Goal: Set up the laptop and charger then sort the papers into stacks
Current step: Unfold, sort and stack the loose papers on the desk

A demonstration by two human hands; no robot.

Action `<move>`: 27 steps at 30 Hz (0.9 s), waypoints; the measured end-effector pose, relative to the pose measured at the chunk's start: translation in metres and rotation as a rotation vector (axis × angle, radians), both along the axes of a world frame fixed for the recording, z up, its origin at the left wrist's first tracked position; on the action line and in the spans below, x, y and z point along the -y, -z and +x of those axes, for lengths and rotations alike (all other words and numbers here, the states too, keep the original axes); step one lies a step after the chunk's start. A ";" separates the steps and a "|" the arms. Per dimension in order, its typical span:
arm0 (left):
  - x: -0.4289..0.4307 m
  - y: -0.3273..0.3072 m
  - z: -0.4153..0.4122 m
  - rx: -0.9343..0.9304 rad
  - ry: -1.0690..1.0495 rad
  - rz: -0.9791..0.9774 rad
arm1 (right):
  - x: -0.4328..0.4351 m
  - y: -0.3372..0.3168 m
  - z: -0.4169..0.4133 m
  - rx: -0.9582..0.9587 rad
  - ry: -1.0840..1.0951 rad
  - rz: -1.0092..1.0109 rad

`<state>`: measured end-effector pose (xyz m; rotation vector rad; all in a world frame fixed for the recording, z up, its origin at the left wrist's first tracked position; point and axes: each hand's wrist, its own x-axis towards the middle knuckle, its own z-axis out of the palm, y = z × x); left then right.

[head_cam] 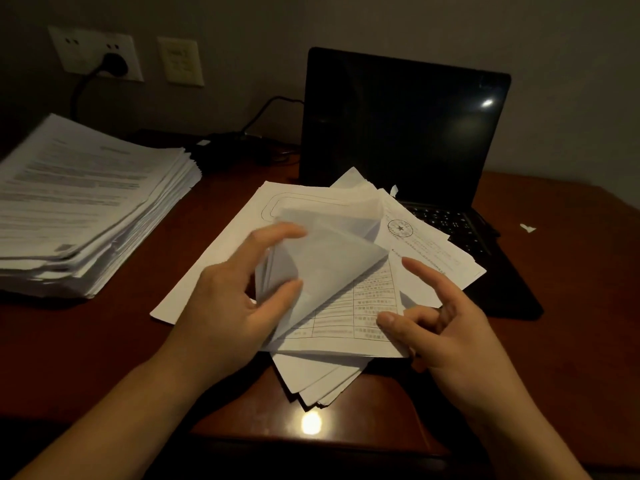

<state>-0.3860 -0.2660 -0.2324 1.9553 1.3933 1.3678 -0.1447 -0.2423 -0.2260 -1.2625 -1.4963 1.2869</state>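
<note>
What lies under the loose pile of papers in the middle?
The loose pile rests on a large sheet and the desk; its far edge overlaps the laptop keyboard. Anything else beneath is covered.

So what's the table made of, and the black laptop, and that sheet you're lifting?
The table looks like wood with a glossy reddish-brown varnish; a light glare mirrors in it. The laptop is probably dark plastic, with a shiny screen showing a bright reflection. The lifted sheet in the left hand is thin white paper; it bends and looks faintly see-through.
</note>
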 end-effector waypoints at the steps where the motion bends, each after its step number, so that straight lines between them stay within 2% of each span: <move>1: 0.000 0.001 0.000 -0.068 0.035 0.008 | 0.000 0.000 0.000 -0.006 -0.003 0.005; 3: 0.000 0.004 0.001 -0.236 0.098 0.021 | 0.000 0.000 0.001 -0.003 -0.010 0.005; 8: -0.001 0.012 0.003 -0.426 0.177 0.027 | -0.002 0.000 0.001 0.038 -0.012 0.005; 12: -0.002 0.010 -0.001 -0.296 0.179 0.002 | -0.001 0.003 0.001 0.084 0.003 0.063; 18: -0.003 0.009 0.003 -0.347 0.091 0.085 | -0.008 -0.002 0.003 -0.007 0.102 0.002; 21: -0.005 0.010 0.002 -0.336 0.014 0.109 | -0.013 -0.006 0.003 0.012 0.165 0.009; 25: -0.005 0.008 0.001 -0.255 -0.037 0.113 | -0.019 -0.015 -0.003 -0.035 0.182 -0.024; 27: -0.003 0.004 0.002 -0.158 -0.042 0.087 | -0.023 -0.019 -0.008 -0.057 0.156 -0.055</move>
